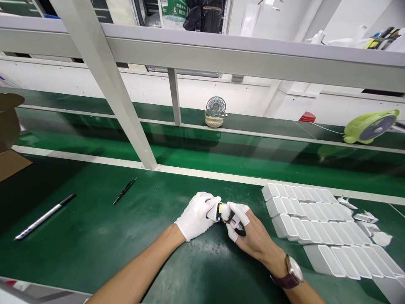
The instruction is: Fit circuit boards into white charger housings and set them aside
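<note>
My left hand (198,216), in a white glove, is closed around a small white plastic housing (212,212). A small circuit board (218,212) with a yellow component shows at the housing's open end. My right hand (249,232) has white coverings on its fingers and a watch at the wrist. It pinches a small white part with thin wires (234,222) close beside the board. A dark piece, too small to name, shows under the right fingers. Both hands meet just above the green work surface (142,249), and the fingers partly hide the parts.
Several rows of white plastic housings (313,230) stand at right, with loose white adapter-like pieces (367,217) beyond. Tweezers (125,191) and a marker pen (44,217) lie at left, near a cardboard box (11,135). A slanted metal post (110,84) rises behind; small fans (215,110) stand on the ledge.
</note>
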Tool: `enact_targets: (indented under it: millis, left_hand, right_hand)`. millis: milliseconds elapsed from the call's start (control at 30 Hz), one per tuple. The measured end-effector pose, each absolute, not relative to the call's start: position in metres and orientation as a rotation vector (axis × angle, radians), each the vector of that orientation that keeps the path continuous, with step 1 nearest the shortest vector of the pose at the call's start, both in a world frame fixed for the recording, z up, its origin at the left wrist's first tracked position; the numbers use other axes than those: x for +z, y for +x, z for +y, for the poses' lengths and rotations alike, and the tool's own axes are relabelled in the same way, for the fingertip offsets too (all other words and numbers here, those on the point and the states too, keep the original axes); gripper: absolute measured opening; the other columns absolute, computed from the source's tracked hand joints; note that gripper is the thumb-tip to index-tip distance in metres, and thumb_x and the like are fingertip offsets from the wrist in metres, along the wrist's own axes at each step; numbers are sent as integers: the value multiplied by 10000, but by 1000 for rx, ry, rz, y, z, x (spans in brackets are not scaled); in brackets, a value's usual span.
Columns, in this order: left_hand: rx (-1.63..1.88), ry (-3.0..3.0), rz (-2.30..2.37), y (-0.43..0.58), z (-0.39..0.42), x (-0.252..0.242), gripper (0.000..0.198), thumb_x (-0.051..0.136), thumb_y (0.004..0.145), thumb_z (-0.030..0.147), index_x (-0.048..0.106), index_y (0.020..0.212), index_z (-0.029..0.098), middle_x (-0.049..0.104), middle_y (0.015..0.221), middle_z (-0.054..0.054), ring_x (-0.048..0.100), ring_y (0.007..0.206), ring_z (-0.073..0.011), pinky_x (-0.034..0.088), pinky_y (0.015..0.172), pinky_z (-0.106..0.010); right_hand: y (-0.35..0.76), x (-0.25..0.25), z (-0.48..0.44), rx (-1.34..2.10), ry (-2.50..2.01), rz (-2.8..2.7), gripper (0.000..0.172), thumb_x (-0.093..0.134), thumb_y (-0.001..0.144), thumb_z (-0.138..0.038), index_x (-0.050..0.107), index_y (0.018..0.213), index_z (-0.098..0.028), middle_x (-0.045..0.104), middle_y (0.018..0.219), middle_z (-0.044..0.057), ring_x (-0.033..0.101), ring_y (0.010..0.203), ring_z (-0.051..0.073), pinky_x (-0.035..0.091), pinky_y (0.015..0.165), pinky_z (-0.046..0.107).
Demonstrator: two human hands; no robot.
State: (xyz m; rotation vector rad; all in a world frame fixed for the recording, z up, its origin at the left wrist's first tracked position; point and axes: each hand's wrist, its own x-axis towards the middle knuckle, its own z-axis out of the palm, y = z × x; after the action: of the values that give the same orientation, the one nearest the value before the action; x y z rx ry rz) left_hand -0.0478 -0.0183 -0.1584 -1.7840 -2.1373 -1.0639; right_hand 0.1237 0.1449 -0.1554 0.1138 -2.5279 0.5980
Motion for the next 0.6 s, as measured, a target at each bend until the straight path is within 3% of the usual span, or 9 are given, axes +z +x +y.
enact_targets:
  millis: [600]
  left_hand:
    - [-1101,-1790,-2148,-48,-15,-159,583,731,806,177,518,1344,251,618,1160,-101,586,1101,-269,540,934,-458]
  right_hand:
    - [121,-150,146,585,167,-2519,753,549,910,-111,202,1571,-209,584,1322,169,559,1246,317,560,982,523]
